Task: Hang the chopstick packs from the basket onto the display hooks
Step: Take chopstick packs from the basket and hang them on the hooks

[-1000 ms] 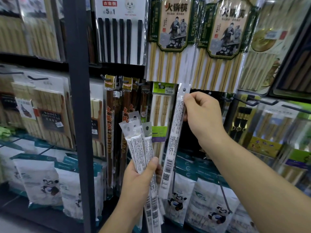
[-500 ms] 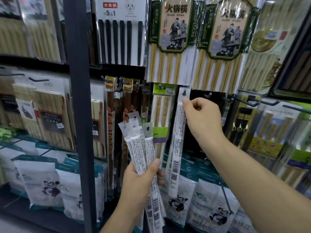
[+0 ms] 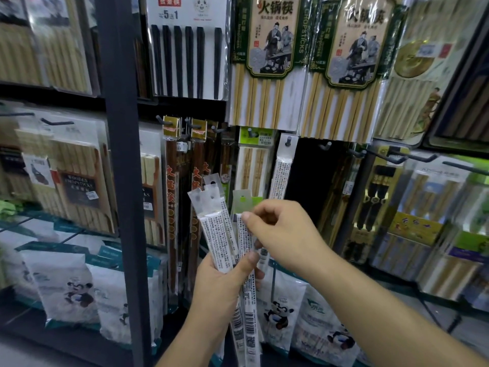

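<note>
Store shelving [image 3: 119, 154] stocked with packaged chopsticks forms the background. Left hand [image 3: 225, 284] grips a fanned bundle of narrow white chopstick packs [image 3: 211, 234] at mid-length, thumb across the front. Right hand [image 3: 280, 234] pinches the upper part of the rightmost pack [image 3: 244, 242] between thumb and forefinger. Above both hands, one matching pack [image 3: 281, 176] hangs from a display hook [image 3: 288, 141], apart from them.

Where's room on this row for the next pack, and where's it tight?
Open: the dark gap with a bare hook, between the hung white pack and the shadowed packs. Crowded: left of the white pack, the green-topped pack and brown packs hang close together. The right hand pinches the next pack off the left hand's bundle.
</note>
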Demonstrator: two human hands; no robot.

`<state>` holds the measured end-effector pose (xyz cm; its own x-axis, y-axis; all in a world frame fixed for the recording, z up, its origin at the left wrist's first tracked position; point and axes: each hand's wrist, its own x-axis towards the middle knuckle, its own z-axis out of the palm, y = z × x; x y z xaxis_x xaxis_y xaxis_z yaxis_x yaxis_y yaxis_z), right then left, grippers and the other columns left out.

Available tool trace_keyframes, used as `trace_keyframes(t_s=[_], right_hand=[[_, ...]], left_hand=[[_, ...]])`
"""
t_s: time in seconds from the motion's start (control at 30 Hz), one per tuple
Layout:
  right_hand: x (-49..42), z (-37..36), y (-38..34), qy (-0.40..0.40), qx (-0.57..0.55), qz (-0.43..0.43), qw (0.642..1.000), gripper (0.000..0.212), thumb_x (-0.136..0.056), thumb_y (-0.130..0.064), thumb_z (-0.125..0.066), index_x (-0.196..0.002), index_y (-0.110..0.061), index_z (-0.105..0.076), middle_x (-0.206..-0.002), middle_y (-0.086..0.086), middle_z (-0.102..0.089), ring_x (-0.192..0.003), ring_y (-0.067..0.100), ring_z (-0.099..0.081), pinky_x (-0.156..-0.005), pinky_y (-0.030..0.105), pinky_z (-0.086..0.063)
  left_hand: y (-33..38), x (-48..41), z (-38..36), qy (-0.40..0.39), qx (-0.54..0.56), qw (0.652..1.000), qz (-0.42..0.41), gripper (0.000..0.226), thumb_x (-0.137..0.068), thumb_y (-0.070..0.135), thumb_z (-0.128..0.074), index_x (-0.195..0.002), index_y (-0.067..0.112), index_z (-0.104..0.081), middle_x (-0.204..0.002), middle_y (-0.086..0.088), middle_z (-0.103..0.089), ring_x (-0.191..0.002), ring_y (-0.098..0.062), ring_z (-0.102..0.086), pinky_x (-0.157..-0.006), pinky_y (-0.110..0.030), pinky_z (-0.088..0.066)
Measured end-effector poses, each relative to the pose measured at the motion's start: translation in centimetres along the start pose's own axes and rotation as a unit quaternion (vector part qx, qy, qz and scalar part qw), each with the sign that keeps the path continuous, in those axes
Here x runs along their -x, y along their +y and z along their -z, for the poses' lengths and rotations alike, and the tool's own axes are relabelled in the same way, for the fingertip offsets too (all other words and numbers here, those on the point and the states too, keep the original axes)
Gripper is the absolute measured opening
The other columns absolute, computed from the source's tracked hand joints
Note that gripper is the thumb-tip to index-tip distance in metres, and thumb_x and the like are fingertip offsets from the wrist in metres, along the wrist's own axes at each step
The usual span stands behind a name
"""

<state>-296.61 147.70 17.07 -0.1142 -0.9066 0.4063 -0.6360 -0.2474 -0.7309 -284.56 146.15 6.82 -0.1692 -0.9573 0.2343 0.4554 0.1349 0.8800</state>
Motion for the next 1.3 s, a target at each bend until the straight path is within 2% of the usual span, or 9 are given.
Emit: trace_keyframes(t_s=[0.2,0.3,0.43,0.5,0.67,0.73,0.97,1.2,1.3], right_hand=[[-0.4,0.5,-0.2,0.044,-0.057,-0.008,0.997,0.029,-0.101,-0.032,-0.060,-0.077,-0.017,-0.069,-0.071,0.012,-0.066,-0.059,0.020,-0.062,-0.063,0.045,-0.055],[-1.2,1.5,-0.8,0.096,-0.105,0.009,0.990,0.029,-0.102,-0.026,-0.059,-0.080,-0.009,-0.067,-0.071,0.016,-0.060,-0.057,0.007,-0.057,-0.052,0.019,-0.049],[-2.5,3.3,-1.5,0.149,-0.133,0.028,0.980,0.031,-0.102,-0.024,-0.058,-0.080,-0.003,-0.064,-0.063,0.003,-0.055,-0.053,0.008,-0.054,-0.052,0.017,-0.048],[-3.1,4.0,-1.7,0.162,-0.134,0.040,0.977,0.032,-0.102,-0.024,-0.057,-0.081,-0.001,-0.064,-0.063,0.008,-0.056,-0.054,0.011,-0.053,-0.053,0.020,-0.047],[-4.2,4.7,-1.8,0.178,-0.120,0.040,0.976,0.039,-0.102,-0.029,-0.057,-0.084,0.005,-0.063,-0.075,0.025,-0.058,-0.058,0.015,-0.052,-0.057,0.027,-0.050],[-4.6,4.8,-1.7,0.179,-0.117,0.032,0.976,0.041,-0.102,-0.030,-0.056,-0.085,0.006,-0.063,-0.076,0.026,-0.059,-0.059,0.016,-0.053,-0.062,0.040,-0.054],[-4.9,4.6,-1.0,0.197,-0.092,0.011,0.976,0.044,-0.099,-0.033,-0.058,-0.078,0.005,-0.059,-0.071,0.024,-0.055,-0.063,0.023,-0.051,-0.075,0.057,-0.054],[-4.0,4.4,0.1,0.217,-0.075,-0.013,0.973,0.042,-0.096,-0.044,-0.063,-0.074,-0.008,-0.062,-0.067,0.007,-0.064,-0.062,0.019,-0.058,-0.072,0.047,-0.055],[-3.0,4.0,0.3,0.221,-0.060,0.004,0.973,0.036,-0.095,-0.043,-0.065,-0.070,-0.019,-0.057,-0.058,-0.008,-0.055,-0.058,0.010,-0.055,-0.058,0.029,-0.050]], left_hand=[[0.4,-0.1,-0.1,0.006,0.018,1.000,0.012,0.054,-0.053,0.076,-0.088,-0.090,0.037,-0.076,-0.088,-0.016,-0.079,-0.071,-0.032,-0.077,-0.057,-0.034,-0.061],[0.1,-0.4,0.2,0.017,0.005,1.000,0.010,0.060,-0.056,0.084,-0.080,-0.094,0.037,-0.076,-0.090,-0.014,-0.079,-0.072,-0.031,-0.078,-0.058,-0.036,-0.062],[-0.7,-0.7,0.5,0.045,-0.048,0.998,0.010,0.058,-0.065,0.083,-0.071,-0.097,0.036,-0.076,-0.104,0.000,-0.080,-0.097,-0.023,-0.077,-0.090,-0.050,-0.060],[-0.7,-0.6,0.5,0.045,-0.069,0.997,0.007,0.046,-0.076,0.071,-0.067,-0.082,0.026,-0.075,-0.095,-0.003,-0.080,-0.091,-0.022,-0.076,-0.093,-0.054,-0.057],[-0.3,-0.4,0.4,0.031,-0.073,0.997,0.009,0.045,-0.077,0.065,-0.064,-0.066,0.022,-0.071,-0.080,-0.007,-0.075,-0.078,-0.025,-0.072,-0.084,-0.051,-0.060],[-0.2,-0.2,0.3,0.024,-0.064,0.997,0.016,0.044,-0.074,0.065,-0.066,-0.066,0.021,-0.070,-0.077,-0.008,-0.073,-0.072,-0.026,-0.071,-0.075,-0.048,-0.062],[-0.3,-0.2,0.3,0.024,0.026,0.999,0.041,0.048,-0.078,0.052,-0.070,-0.092,0.008,-0.057,-0.068,-0.009,-0.059,-0.055,-0.022,-0.060,-0.049,-0.034,-0.054],[-0.9,-0.5,0.4,0.015,0.041,0.999,0.032,0.040,-0.084,0.048,-0.067,-0.099,0.012,-0.055,-0.073,-0.005,-0.060,-0.056,-0.020,-0.058,-0.046,-0.033,-0.051],[-1.0,-0.6,0.7,0.003,0.048,0.998,0.032,0.041,-0.093,0.044,-0.070,-0.100,0.006,-0.055,-0.073,-0.006,-0.061,-0.057,-0.019,-0.059,-0.046,-0.033,-0.052]])
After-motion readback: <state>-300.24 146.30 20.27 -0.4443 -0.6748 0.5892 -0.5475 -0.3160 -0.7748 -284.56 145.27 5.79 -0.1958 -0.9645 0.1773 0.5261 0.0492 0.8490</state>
